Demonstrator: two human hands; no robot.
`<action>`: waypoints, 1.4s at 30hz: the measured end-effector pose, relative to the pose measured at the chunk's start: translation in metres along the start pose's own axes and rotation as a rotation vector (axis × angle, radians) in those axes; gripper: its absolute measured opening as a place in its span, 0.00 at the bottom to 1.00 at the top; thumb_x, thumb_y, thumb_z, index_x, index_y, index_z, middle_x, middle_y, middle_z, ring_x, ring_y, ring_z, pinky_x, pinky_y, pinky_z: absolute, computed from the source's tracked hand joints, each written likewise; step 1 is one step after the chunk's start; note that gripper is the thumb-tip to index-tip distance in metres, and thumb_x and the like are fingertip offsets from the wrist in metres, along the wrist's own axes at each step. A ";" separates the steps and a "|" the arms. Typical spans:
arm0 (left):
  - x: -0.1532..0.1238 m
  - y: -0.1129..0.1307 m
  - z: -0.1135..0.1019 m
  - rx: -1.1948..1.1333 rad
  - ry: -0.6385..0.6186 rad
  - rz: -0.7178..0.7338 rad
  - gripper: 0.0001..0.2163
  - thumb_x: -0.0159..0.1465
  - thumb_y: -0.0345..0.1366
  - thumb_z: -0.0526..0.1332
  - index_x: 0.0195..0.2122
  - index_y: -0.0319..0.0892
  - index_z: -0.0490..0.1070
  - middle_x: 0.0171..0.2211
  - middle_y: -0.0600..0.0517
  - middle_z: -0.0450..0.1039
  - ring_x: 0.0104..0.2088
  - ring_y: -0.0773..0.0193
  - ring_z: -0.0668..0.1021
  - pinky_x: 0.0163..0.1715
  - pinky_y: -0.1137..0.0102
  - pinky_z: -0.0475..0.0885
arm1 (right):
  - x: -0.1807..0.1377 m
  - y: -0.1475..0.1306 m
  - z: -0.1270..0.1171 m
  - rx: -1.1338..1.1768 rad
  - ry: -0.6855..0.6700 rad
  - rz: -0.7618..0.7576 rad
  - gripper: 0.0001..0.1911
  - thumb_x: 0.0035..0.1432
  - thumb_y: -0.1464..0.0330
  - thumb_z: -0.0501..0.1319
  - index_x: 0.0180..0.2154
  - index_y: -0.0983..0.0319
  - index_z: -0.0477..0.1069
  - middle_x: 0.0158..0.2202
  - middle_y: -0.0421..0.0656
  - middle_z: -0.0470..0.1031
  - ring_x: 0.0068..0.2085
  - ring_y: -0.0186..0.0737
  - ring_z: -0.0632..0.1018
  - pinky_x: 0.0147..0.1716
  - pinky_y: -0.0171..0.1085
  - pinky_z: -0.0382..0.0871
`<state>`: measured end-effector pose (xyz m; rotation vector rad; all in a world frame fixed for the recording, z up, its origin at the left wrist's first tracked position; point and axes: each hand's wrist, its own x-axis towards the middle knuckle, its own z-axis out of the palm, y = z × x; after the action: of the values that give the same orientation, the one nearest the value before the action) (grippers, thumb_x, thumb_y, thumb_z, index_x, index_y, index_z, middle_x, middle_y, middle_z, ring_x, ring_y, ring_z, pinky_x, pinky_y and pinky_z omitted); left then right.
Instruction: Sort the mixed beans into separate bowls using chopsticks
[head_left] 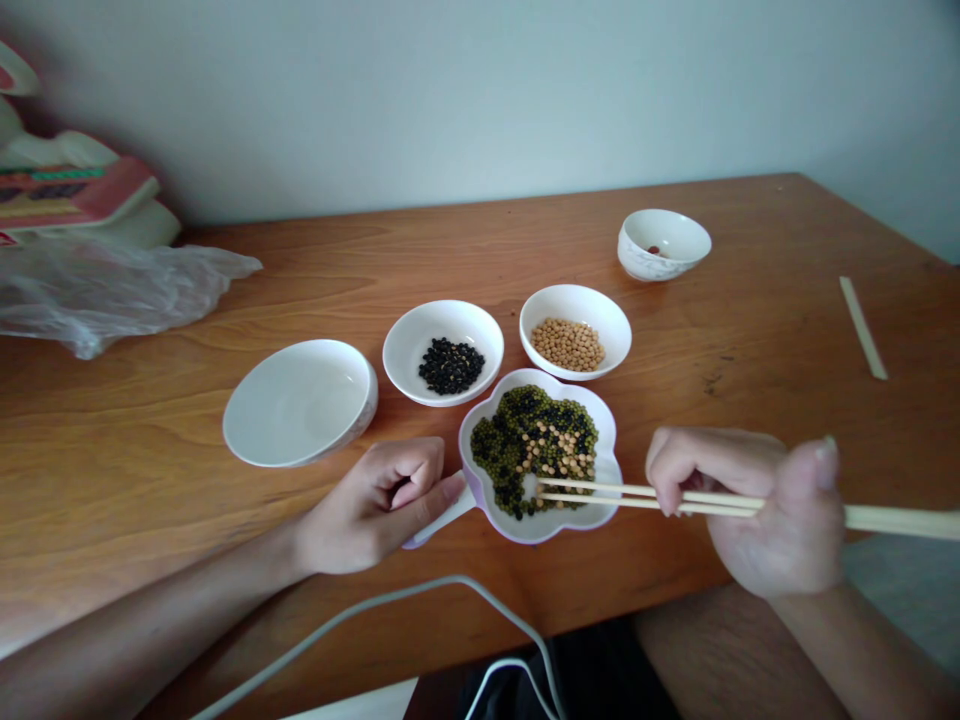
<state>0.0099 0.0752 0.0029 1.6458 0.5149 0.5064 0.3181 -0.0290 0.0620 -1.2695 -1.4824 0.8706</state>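
Note:
My left hand [394,500] is closed, its thumb pressed on the white handle [442,515] of a flower-shaped dish [611,480] with a purple edge. Mixed green, black and tan beans [517,430] fill much of the dish. My right hand [757,500] grips a pair of wooden chopsticks [622,494], whose tips reach in among the beans near the dish's lower middle. Whether a bean sits between the tips I cannot tell. Behind the dish stand a bowl of black beans [452,366] and a bowl of tan soybeans [568,344].
A white bowl [296,400] with nothing visible inside stands left. Another bowl [660,245] at the back holds a small reddish bit. A flat wooden strip [862,328] lies right. Clear plastic [135,290] lies far left, and a white cable [360,608] crosses the front edge.

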 end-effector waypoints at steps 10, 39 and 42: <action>-0.001 -0.001 0.000 -0.002 -0.003 -0.010 0.19 0.71 0.24 0.59 0.26 0.43 0.51 0.26 0.59 0.58 0.23 0.74 0.64 0.22 0.76 0.61 | 0.000 0.001 0.000 0.019 0.014 -0.007 0.42 0.68 0.39 0.39 0.19 0.59 0.70 0.17 0.41 0.69 0.20 0.37 0.69 0.21 0.39 0.57; -0.001 -0.002 0.000 -0.002 -0.005 -0.015 0.19 0.71 0.25 0.59 0.26 0.43 0.51 0.25 0.59 0.59 0.22 0.74 0.64 0.21 0.77 0.61 | -0.003 0.001 -0.001 0.076 0.115 -0.025 0.43 0.69 0.40 0.40 0.19 0.58 0.74 0.16 0.42 0.69 0.19 0.39 0.70 0.21 0.42 0.58; -0.002 -0.002 0.000 -0.019 -0.013 -0.018 0.19 0.71 0.24 0.59 0.27 0.43 0.51 0.25 0.59 0.58 0.23 0.73 0.64 0.22 0.77 0.61 | -0.006 0.000 -0.003 0.103 0.140 -0.013 0.42 0.69 0.39 0.41 0.20 0.58 0.75 0.17 0.42 0.70 0.20 0.39 0.70 0.23 0.42 0.58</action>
<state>0.0082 0.0745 0.0007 1.6234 0.5138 0.4859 0.3207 -0.0347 0.0617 -1.2178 -1.3181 0.8222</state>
